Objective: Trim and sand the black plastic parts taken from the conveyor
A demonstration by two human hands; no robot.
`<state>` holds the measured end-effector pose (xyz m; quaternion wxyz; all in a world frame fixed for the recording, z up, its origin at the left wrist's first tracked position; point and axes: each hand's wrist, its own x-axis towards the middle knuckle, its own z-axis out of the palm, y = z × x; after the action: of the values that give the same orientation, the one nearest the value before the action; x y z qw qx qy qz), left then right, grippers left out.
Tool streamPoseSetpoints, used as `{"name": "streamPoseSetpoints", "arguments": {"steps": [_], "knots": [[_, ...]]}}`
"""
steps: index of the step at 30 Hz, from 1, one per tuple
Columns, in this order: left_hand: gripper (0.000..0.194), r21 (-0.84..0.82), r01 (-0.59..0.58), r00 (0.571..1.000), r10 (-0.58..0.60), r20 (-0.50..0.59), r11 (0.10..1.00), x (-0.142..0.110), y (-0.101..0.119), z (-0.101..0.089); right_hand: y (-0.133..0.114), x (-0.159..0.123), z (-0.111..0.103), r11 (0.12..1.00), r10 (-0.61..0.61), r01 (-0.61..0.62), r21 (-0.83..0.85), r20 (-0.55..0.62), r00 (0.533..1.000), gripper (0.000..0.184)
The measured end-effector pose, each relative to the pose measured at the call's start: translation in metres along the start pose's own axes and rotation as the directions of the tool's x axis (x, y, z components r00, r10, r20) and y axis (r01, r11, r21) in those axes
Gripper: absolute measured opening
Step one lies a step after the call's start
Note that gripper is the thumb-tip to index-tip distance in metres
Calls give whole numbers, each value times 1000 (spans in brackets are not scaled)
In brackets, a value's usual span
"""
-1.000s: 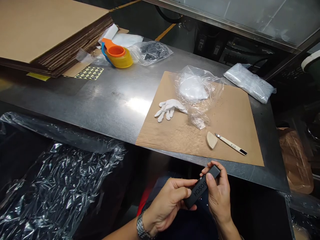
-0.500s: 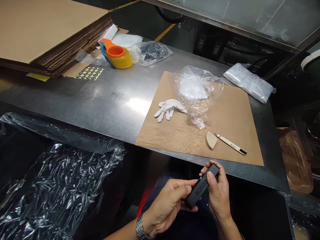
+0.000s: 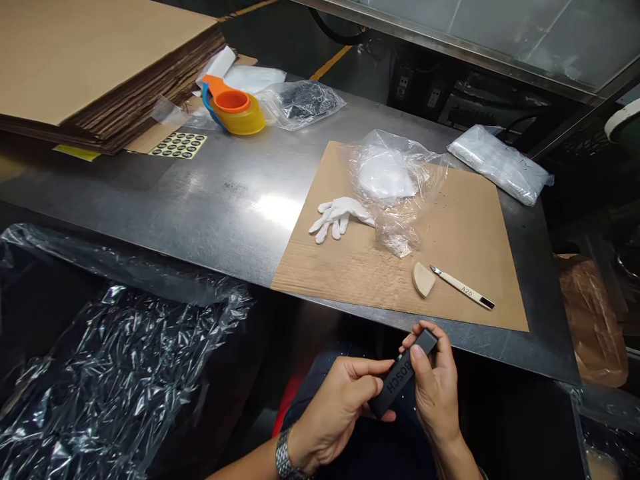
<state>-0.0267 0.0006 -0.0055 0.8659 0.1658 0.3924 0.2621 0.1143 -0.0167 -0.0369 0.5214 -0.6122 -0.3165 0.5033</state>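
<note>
A black oblong part marked BOSCH (image 3: 399,380) is held slantwise in front of the table's near edge. My left hand (image 3: 339,407) grips its lower end, thumb and fingers pressed against it. Around the upper end my right hand (image 3: 437,383) is closed, with the thumb lying on the lettered face. Beyond the hands, on a cardboard sheet (image 3: 345,273), lie a wedge-shaped beige block (image 3: 423,280) and a craft knife marked A26 (image 3: 463,288). A white glove (image 3: 340,218) rests farther left, beside a clear plastic bag (image 3: 395,173) with white material in it.
On the metal table (image 3: 235,200) stand a roll of yellow tape on an orange dispenser (image 3: 235,110) and a stack of cardboard (image 3: 100,60). A sticker sheet (image 3: 179,145) lies near the stack. A wrapped package (image 3: 500,163) sits at the right; black plastic film (image 3: 110,373) covers the lower left.
The left thumb and fingers have shifted slightly on the black BOSCH part, which has tilted a little and back. Both hands keep hold of it; the things on the table have not moved.
</note>
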Motion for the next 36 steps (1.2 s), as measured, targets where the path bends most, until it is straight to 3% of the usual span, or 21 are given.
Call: {"name": "streamPoseSetpoints", "arguments": {"steps": [11,17,23,29,32,36], "knots": [[36,-4,9,1000,-9,15,1000,0,0,0,1,2,-2,999,25,-25,22,3,1000,35],[43,-24,20,996,-18,86,1000,-2,3,0,2,5,-3,986,63,-62,154,-2,998,34],[46,-42,16,994,-11,112,999,-7,3,1,0,9,-1,930,192,-187,316,16,981,31],[44,106,-80,997,81,-10,991,-13,-5,0,3,14,-1,841,233,-226,493,47,971,29],[42,202,-128,991,131,-2,971,-14,-6,-1,3,15,-1,828,216,-218,516,66,974,28],[44,260,-110,994,109,17,959,-14,-1,0,1,17,-1,825,183,-195,530,76,980,30]]}}
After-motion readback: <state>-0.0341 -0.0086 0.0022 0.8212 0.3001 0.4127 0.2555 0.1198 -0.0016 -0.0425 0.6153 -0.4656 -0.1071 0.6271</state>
